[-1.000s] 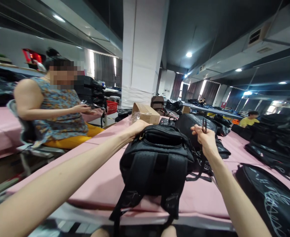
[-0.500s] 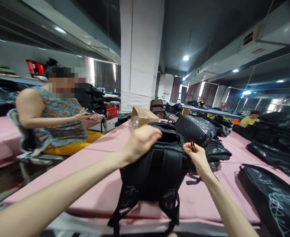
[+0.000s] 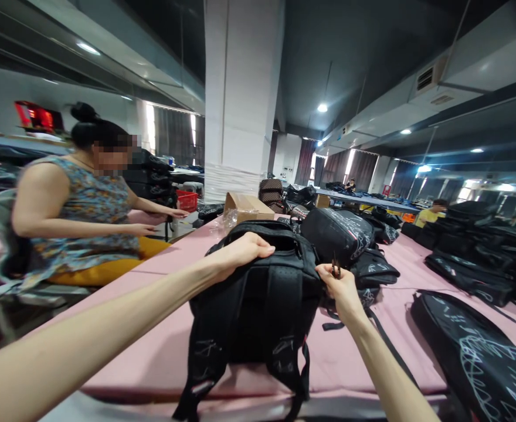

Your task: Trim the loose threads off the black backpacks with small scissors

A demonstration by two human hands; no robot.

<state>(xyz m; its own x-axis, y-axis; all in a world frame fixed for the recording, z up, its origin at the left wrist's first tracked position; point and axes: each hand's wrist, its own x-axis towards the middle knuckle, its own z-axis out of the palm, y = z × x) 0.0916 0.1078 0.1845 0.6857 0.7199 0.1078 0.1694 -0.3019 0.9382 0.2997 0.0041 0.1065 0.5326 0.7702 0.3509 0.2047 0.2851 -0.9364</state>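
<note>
A black backpack (image 3: 249, 316) stands on the pink table, its top compartment unzipped and its shoulder straps hanging towards me over the near edge. My left hand (image 3: 245, 249) is closed on the near rim of that opening, thumb lying along it. At the upper right corner my right hand (image 3: 339, 287) pinches the bag's edge between thumb and finger. Small dark thread snips (image 3: 336, 267) stick up out of the same hand, tips pointing upward; their handles are mostly hidden by the fingers.
More black backpacks with white line patterns lie behind (image 3: 335, 234) and to the right (image 3: 473, 346). An open cardboard box (image 3: 249, 206) is beyond, near a white pillar (image 3: 243, 105). A seated co-worker (image 3: 86, 217) is on the left of the pink table (image 3: 130, 328).
My left hand, blurred above the opening before, now rests on its rim. The view has swung slightly right. The co-worker's hands have moved apart and lower.
</note>
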